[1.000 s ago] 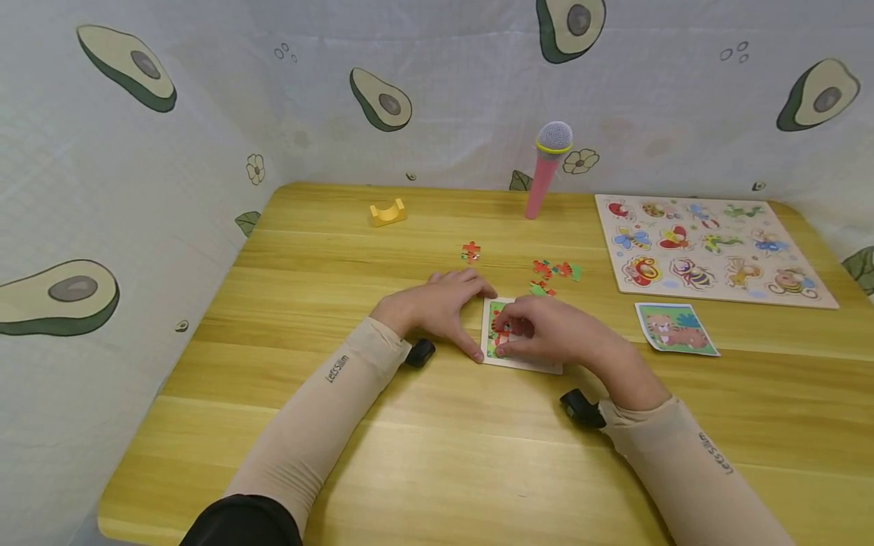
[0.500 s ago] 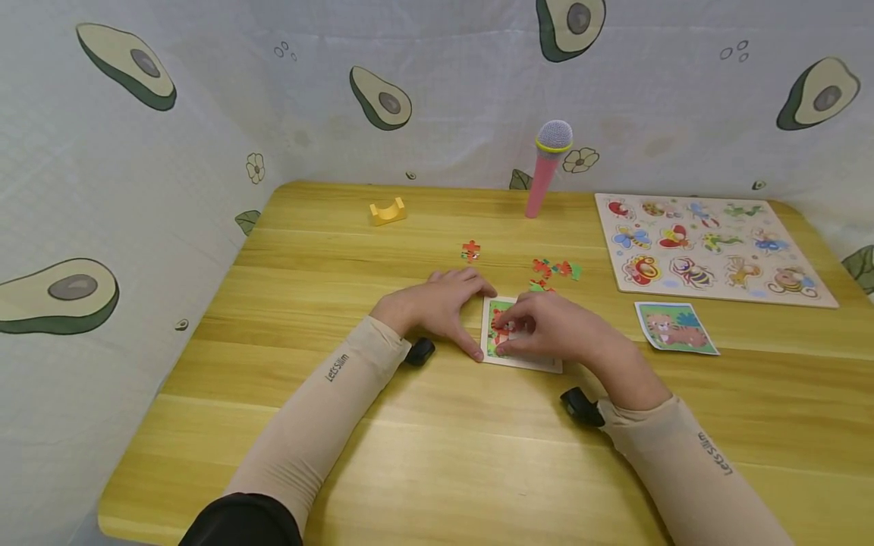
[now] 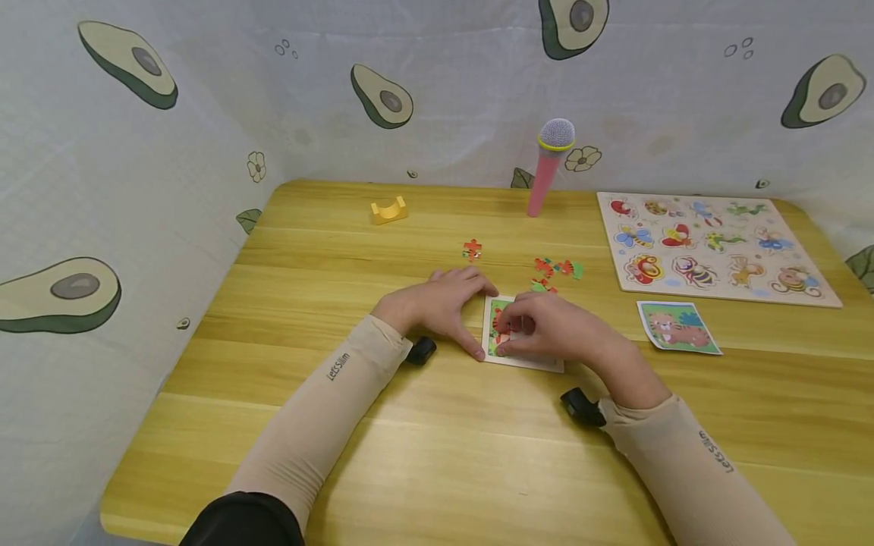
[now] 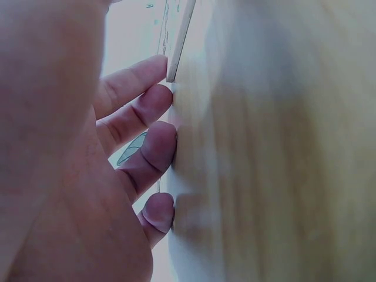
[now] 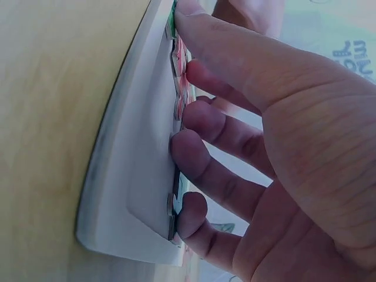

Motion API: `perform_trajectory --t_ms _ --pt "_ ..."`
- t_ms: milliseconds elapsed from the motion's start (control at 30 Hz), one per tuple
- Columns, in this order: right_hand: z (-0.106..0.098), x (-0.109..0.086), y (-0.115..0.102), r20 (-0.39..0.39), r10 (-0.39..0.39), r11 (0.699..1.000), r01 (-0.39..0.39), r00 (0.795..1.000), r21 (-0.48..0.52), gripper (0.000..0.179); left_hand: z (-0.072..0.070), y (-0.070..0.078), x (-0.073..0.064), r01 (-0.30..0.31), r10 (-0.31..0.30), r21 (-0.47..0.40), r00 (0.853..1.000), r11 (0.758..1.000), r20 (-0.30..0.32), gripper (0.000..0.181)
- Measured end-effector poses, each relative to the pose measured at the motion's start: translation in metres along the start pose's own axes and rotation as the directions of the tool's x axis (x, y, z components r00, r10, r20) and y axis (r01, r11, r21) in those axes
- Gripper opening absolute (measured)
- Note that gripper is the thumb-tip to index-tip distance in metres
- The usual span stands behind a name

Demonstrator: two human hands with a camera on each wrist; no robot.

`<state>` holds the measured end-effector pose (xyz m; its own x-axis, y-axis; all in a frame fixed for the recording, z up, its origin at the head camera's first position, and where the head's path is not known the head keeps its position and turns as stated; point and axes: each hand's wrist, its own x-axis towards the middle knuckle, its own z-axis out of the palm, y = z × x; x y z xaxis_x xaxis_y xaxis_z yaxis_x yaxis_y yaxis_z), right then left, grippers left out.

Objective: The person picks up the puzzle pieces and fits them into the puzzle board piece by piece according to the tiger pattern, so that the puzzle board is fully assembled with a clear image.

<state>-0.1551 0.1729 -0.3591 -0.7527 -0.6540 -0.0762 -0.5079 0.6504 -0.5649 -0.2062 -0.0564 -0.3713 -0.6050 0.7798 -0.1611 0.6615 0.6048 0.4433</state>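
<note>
1. The wooden counter (image 3: 423, 470) carries everything.
2. The insect board (image 3: 730, 293) lies flat at the far right.
3. My right hand (image 3: 556, 326) is half open over the puzzle tray (image 3: 526, 365), thumb apart from the bent fingers, their tips resting on the fitted pieces (image 5: 179, 59); it grips nothing.
4. My left hand (image 3: 447, 302) is spread loosely, holding nothing, its thumb and forefinger at the tray's left edge, other fingertips on the counter.
5. The pink microphone (image 3: 546, 171) stands at the far side.
6. The tray sits between my hands.
7. The tiger card (image 3: 679, 327) lies right of it.
8. The yellow block (image 3: 389, 214) is far left.
9. Loose pieces (image 3: 472, 250) lie beyond the tray.
</note>
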Motion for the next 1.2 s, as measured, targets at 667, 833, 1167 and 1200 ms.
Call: perform_trajectory --t_ms 667,833,1167,1200 --pt "-0.002 -0.001 -0.001 0.000 0.039 0.999 -0.039 0.999 0.018 0.020 -0.002 0.002 0.001 0.005 -0.005 -0.006 1.000 1.000 0.003 0.101" --pt "-0.006 -0.003 0.001 0.009 0.039 0.996 -0.039 0.999 0.074 0.020 -0.001 0.002 0.000 0.006 -0.006 -0.006 1.000 1.000 0.003 0.102" --pt "-0.034 -0.024 0.014 0.078 0.189 0.981 -0.192 0.979 0.039 0.075 0.001 0.001 0.001 0.019 -0.019 0.003 1.000 1.000 0.009 0.103" --pt "-0.035 -0.026 0.015 0.086 0.206 0.978 -0.209 0.975 0.029 0.079 0.001 0.001 0.001 0.019 -0.020 0.004 1.000 1.000 0.012 0.103"
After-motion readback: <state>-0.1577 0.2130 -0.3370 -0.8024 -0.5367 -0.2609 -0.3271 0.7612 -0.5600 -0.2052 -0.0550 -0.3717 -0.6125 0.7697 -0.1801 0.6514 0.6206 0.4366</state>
